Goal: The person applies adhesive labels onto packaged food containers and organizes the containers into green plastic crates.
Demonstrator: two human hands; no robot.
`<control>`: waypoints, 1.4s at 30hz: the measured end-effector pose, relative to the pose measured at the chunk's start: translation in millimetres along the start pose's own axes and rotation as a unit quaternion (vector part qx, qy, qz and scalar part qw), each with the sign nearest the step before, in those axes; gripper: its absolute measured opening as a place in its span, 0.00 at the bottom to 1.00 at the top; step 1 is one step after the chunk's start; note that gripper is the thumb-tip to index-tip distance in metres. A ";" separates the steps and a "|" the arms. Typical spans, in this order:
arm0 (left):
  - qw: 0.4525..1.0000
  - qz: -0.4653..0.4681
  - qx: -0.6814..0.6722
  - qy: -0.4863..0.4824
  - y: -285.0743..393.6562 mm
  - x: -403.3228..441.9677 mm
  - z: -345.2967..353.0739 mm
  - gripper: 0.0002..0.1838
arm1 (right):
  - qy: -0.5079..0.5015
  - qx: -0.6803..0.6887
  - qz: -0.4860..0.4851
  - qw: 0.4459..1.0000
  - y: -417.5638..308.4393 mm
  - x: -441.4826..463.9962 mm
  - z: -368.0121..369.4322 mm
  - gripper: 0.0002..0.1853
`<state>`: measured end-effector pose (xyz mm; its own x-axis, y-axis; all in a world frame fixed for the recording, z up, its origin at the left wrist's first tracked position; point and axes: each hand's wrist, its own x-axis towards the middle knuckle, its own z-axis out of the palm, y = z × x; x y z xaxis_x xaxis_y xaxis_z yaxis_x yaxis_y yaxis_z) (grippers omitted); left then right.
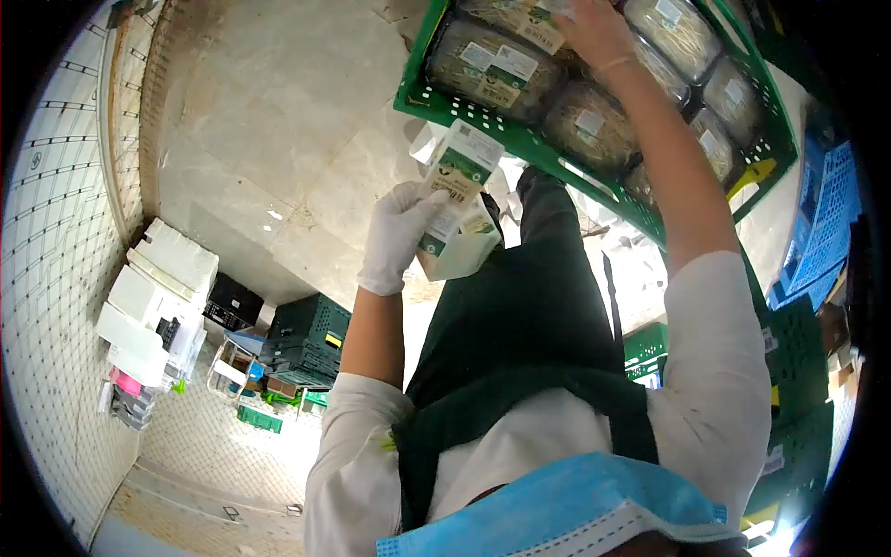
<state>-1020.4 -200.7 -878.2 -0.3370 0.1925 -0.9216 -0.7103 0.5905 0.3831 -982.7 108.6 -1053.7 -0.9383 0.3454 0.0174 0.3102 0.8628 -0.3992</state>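
My left hand (397, 234), in a white glove, is closed round a strip of printed labels (457, 176) in green, white and beige. The strip hangs and curls below the fingers, beside the green crate. My right hand (599, 35) reaches over the green crate (594, 186) and rests at a labelled pack (520, 20) near the top edge. Its fingers are partly cut off and blurred, so their grip is unclear. Clear-lidded packs of pale strands fill the crate; one nearby pack (492, 74) bears several labels.
White boxes (148, 316) are stacked at the left by the wall. Dark green crates (306, 339) stand beside them. Blue crates (821, 223) and more green crates (789, 390) are at the right. A yellow piece (750, 176) lies at the crate's right corner.
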 end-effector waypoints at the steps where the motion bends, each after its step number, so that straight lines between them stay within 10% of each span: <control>1: 1.000 -0.024 -0.010 -0.001 0.3 1.3 -1.1 0.09 | -0.095 -0.118 -0.019 0.988 -2.8 6.4 5.5 0.20; 3: 0.999 -0.030 -0.010 -0.003 0.1 3.8 1.9 0.10 | -0.187 -0.235 -0.037 0.953 -4.3 10.8 4.1 0.20; 5: 0.995 0.030 -0.093 -0.018 1.4 1.0 10.8 0.12 | -0.293 -0.024 0.335 0.895 -53.9 23.6 -57.8 0.27; 6: 0.995 0.046 -0.082 -0.037 7.6 -2.8 13.6 0.15 | -0.026 -0.026 0.182 0.983 -38.1 -11.8 -32.7 0.21; 9: 0.990 0.099 -0.080 -0.059 15.7 -6.9 29.0 0.17 | -0.271 0.557 0.178 0.765 -87.4 -54.8 -95.0 0.24; 13: 0.978 0.080 0.123 -0.147 28.3 -2.9 25.6 0.17 | -0.272 0.455 0.079 0.844 -110.1 -70.2 -133.2 0.10; 17: 0.987 0.129 0.010 -0.095 59.2 -5.6 70.9 0.09 | -0.277 0.477 0.104 0.828 -118.3 -75.7 -149.8 0.07; 22: 0.988 0.072 0.120 -0.066 71.1 6.6 79.9 0.09 | -0.138 0.260 0.211 0.932 -57.1 -31.3 -137.9 0.13; 23: 0.988 0.072 0.120 -0.065 63.5 11.8 76.1 0.09 | -0.055 0.184 0.104 0.976 -17.2 -14.1 -112.6 0.14; 24: 0.995 0.065 0.053 -0.047 59.0 17.9 71.5 0.09 | -0.236 -0.154 0.018 0.959 1.5 9.7 -107.4 0.20; 25: 0.998 0.060 -0.014 -0.029 58.3 25.4 68.7 0.10 | -0.343 -0.426 -0.166 0.821 19.4 33.9 -102.9 0.31; 26: 0.998 0.041 -0.040 -0.020 59.9 28.1 66.5 0.10 | -0.445 -0.401 -0.066 0.798 5.5 73.8 -114.4 0.31; 28: 0.999 0.027 -0.029 -0.018 54.1 32.7 59.4 0.10 | -0.218 0.004 0.236 0.947 36.1 91.1 -71.6 0.32; 30: 0.999 0.030 0.013 -0.030 51.9 35.5 53.4 0.10 | -0.334 -0.201 0.113 0.914 42.5 92.4 -59.7 0.32; 31: 0.999 0.030 0.014 -0.031 52.8 35.1 54.0 0.10 | -0.431 -0.393 -0.014 0.812 37.4 91.8 -63.9 0.32; 32: 0.997 0.044 -0.032 -0.047 54.8 32.3 56.4 0.11 | -0.279 -0.155 0.193 0.928 29.8 84.2 -65.2 0.33; 34: 0.991 0.065 -0.096 -0.068 54.9 25.1 63.6 0.14 | -0.190 0.069 0.316 0.927 9.3 57.0 -99.7 0.33; 35: 0.991 0.069 -0.094 -0.072 55.6 23.8 70.1 0.14 | 0.009 0.077 0.190 0.979 18.7 23.3 -69.6 0.26; 36: 0.987 0.102 -0.104 -0.070 55.7 21.9 77.9 0.14 | -0.226 0.392 0.233 0.861 10.6 -3.4 -85.2 0.26; 37: 0.983 0.131 -0.114 -0.066 54.7 18.5 83.2 0.15 | -0.167 0.630 0.204 0.730 -27.1 -30.8 -102.8 0.14; 39: 0.980 0.127 -0.117 -0.094 56.1 15.3 86.0 0.13 | -0.230 0.474 0.113 0.842 -54.7 -57.0 -140.8 0.15; 42: 0.971 -0.041 0.051 -0.229 81.5 14.4 96.9 0.09 | -0.234 0.437 0.136 0.858 -60.5 -81.6 -160.8 0.14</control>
<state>-1023.3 -73.8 -866.3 0.0452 0.4565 -0.8886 -0.6504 0.6886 0.3207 -900.3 87.6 -883.5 -0.8709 0.1278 -0.4745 0.4871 0.0967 -0.8680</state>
